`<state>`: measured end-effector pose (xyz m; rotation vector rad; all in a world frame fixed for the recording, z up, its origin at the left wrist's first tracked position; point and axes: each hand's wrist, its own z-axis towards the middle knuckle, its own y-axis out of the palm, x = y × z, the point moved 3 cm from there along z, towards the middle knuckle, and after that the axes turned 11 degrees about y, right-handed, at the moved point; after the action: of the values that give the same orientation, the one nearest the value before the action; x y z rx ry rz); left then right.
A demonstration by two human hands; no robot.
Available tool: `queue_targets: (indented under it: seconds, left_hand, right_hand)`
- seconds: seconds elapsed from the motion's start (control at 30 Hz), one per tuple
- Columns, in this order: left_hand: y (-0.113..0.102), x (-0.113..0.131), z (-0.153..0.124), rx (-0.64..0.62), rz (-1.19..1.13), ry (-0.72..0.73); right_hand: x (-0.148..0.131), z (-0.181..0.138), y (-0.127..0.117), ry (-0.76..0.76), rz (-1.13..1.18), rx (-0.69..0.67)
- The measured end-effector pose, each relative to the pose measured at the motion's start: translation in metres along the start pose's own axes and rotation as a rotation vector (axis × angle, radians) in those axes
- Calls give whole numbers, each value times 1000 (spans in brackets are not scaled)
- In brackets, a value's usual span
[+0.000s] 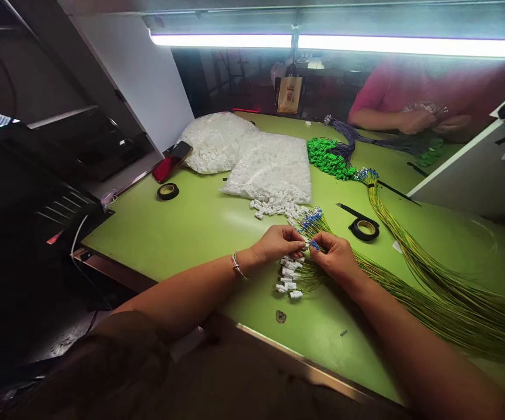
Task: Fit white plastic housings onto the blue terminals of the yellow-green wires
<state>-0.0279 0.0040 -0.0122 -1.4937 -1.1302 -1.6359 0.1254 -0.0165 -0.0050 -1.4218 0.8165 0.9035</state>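
Observation:
My left hand [282, 242] pinches a small white connector housing [307, 245] between thumb and fingers. Facing it, my right hand [334, 254] grips a wire by its blue-sleeved terminal end [314, 245]; the two parts meet between my fingertips, and whether one is inside the other I cannot tell. Just beyond my hands lies a bundle of yellow-green wires with blue terminal ends [312, 220]. Below my left hand, several white housings fitted on wires [291, 273] lie in a column. Loose white housings [274, 208] are spilled by the bag mouth.
Two clear bags of white housings [274, 163] lie at the back. Rolls of black tape [365, 229] sit right and left. A second wire bundle [392, 233], green connectors [327, 157] and a red-black object [171, 162] lie around. Across the table, a person in pink [427, 99] handles wires.

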Motion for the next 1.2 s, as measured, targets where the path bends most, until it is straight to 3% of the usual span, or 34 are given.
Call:
queue_targets:
  seconds: [0.17, 0.2, 0.27, 0.33, 0.37, 0.47, 0.67, 0.77, 0.9, 1.03, 1.2]
  left_hand:
    - [-6, 13, -3, -331, 364, 49]
    - [-9, 15, -2, -346, 447, 71]
    - [-20, 20, 5, -196, 658, 198]
    - [-30, 24, 15, 19, 874, 412]
    - [-32, 24, 20, 61, 955, 510]
    - [-31, 14, 32, -23, 1076, 658]
    - [-30, 11, 27, -46, 1251, 659]
    - [-30, 20, 21, 27, 1129, 626]
    - [-32, 23, 15, 185, 536, 385]
    - [-20, 10, 8, 139, 70, 70]
    - [-13, 1, 4, 165, -198, -21]
  right_hand:
    - [3, 6, -7, 189, 257, 16]
    - [2, 7, -7, 204, 279, 21]
    - [1, 8, -6, 207, 276, 31]
    - [-1, 7, -5, 186, 251, 75]
    - [-2, 6, -5, 169, 242, 107]
    - [-4, 5, -3, 132, 219, 160]
    - [-2, 5, 2, 145, 197, 60]
    - [1, 6, 2, 161, 200, 66]
    - [0, 6, 1, 157, 158, 87]
    - [-3, 5, 1, 149, 150, 96]
    - [-2, 3, 3, 135, 125, 81]
